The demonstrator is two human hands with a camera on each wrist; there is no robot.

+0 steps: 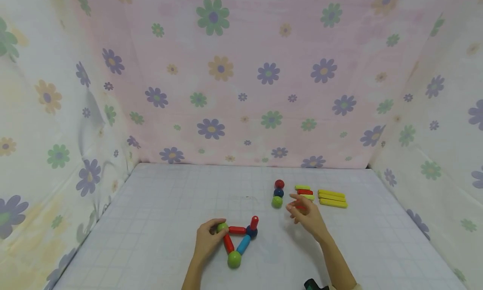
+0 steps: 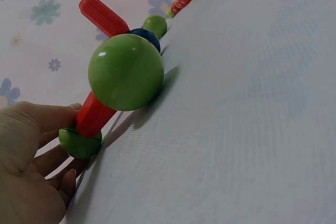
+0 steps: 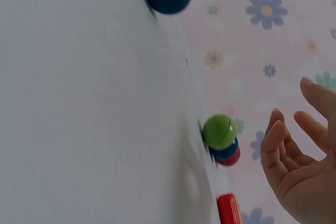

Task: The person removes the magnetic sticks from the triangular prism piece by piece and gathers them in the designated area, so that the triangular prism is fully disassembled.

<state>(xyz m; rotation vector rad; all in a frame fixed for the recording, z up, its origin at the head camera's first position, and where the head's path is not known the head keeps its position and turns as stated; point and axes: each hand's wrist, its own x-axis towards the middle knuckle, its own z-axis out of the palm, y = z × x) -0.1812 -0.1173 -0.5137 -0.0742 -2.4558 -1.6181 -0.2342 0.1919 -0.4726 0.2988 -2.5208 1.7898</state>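
A triangle of rods and balls lies on the table in the head view. Its corners are a green ball (image 1: 234, 259) nearest me, another green ball (image 1: 223, 227) at the far left and a dark blue ball (image 1: 251, 231) at the right. Two red rods (image 1: 237, 230) and a blue rod (image 1: 243, 244) join them, and an upright red rod (image 1: 254, 222) stands in the blue ball. My left hand (image 1: 209, 240) grips the far-left green ball between thumb and fingers. My right hand (image 1: 307, 218), holding nothing, hovers over the short rods with loosely bent fingers.
Beyond the triangle, a red ball (image 1: 279, 184), a blue ball (image 1: 279, 192) and a green ball (image 1: 277, 202) stand in a row. Short red and yellow-green rods (image 1: 305, 192) lie right of them, partly behind my right hand. Further right are three long yellow rods (image 1: 333, 198).
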